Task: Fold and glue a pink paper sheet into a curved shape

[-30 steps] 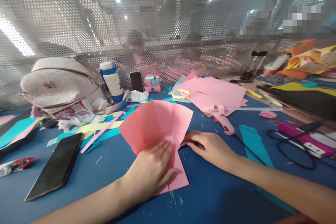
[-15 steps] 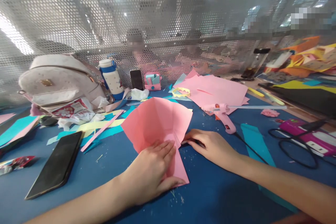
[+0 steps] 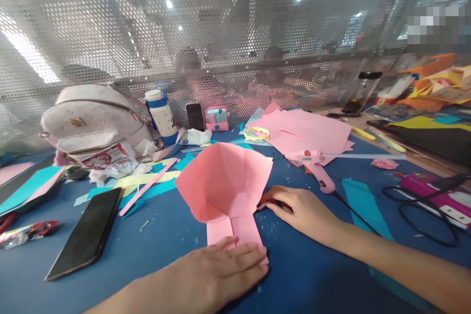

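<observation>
A folded piece of pink paper [image 3: 235, 181] stands before me, its top flared like an open cup and its two flaps lying flat toward me. My left hand [image 3: 224, 270] presses on the near end of those flaps, palm down with the fingers stretched out. At the cup's right side, my right hand [image 3: 290, 203] rests on the table with curled fingers. Its thumb and forefinger meet at the paper's edge, and the tips are partly hidden. Beyond that hand lies a pink glue gun [image 3: 316, 167] with a glue stick in its back.
A black phone [image 3: 86, 233] and paper strips lie left; behind them stand a backpack [image 3: 95, 117] and a bottle [image 3: 162, 115]. Pink sheets [image 3: 309, 127] are at the back. A purple power strip [image 3: 434, 196] with a black cable lies right. A perforated screen [image 3: 235, 29] closes the far side.
My left hand has slid from inside the paper's fold toward me, onto the near end of the flaps, and flattened. The right hand stays at the paper's edge. The view has shifted slightly.
</observation>
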A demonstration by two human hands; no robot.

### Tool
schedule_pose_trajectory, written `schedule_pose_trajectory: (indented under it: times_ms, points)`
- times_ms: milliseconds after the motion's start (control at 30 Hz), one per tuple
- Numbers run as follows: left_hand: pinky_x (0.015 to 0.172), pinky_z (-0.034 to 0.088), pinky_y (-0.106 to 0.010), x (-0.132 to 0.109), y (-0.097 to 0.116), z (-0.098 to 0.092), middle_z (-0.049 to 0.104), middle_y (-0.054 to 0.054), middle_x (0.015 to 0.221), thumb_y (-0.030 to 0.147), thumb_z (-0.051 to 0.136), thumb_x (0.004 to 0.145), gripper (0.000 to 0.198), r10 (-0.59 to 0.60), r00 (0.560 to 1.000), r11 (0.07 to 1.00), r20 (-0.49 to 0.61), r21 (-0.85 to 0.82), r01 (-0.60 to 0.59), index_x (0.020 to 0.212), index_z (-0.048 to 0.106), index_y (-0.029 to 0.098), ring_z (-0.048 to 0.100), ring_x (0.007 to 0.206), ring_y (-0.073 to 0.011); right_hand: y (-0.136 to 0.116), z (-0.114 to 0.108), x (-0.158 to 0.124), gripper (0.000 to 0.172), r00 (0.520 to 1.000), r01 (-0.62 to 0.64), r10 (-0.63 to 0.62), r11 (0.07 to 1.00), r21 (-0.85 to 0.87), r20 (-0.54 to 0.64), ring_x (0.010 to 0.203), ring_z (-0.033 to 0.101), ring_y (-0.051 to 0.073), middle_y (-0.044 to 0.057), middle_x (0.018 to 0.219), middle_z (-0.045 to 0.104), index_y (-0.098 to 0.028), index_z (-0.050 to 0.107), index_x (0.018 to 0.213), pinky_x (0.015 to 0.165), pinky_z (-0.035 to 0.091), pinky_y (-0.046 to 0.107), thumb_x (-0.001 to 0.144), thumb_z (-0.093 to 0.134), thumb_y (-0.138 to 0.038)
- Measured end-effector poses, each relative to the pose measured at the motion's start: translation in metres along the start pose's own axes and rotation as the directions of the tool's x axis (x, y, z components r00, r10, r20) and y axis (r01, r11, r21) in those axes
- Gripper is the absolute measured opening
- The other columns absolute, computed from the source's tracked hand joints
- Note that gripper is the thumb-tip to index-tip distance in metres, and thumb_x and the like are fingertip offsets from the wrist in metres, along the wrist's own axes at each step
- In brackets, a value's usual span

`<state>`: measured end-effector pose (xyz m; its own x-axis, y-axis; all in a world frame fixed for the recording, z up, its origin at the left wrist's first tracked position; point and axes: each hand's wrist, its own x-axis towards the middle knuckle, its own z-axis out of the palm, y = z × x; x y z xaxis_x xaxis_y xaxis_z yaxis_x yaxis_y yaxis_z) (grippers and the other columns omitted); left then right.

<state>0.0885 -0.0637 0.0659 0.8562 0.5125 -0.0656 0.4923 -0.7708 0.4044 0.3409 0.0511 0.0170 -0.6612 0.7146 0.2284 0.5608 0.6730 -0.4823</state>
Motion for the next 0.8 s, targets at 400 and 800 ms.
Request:
schedule_pose_trajectory:
  times_ms: [400, 800]
  points:
    - [0.082, 0.059, -0.036, -0.068, -0.087, -0.012, 0.07, 0.001, 0.117, 0.027, 0.041, 0.098, 0.032, -0.302, 0.81, 0.88, -0.503, 0.18, 0.439, 0.123, 0.059, 0.027, 0.07, 0.103, -0.0235, 0.0, -0.01, 0.007, 0.022, 1.0, -0.002, 0.0, 0.996, -0.087, -0.014, 0.084, 0.07, 0.016, -0.004, 0.099, 0.073, -0.029, 0.071, 0.095, 0.071, 0.052, 0.027, 0.089, 0.054, -0.016]
    - [0.083, 0.06, -0.04, -0.031, -0.1, 0.002, 0.068, -0.009, 0.122, 0.05, 0.071, 0.081, 0.06, -0.406, 0.804, 0.91, -0.434, -0.273, 0.312, 0.132, 0.051, 0.027, 0.068, 0.107, -0.0281, -0.018, -0.026, 0.004, 0.024, 1.0, 0.004, -0.005, 0.97, -0.243, -0.002, 0.076, 0.071, 0.019, 0.0, 0.09, 0.075, -0.025, 0.071, 0.096, 0.059, 0.048, 0.029, 0.095, 0.051, -0.039]
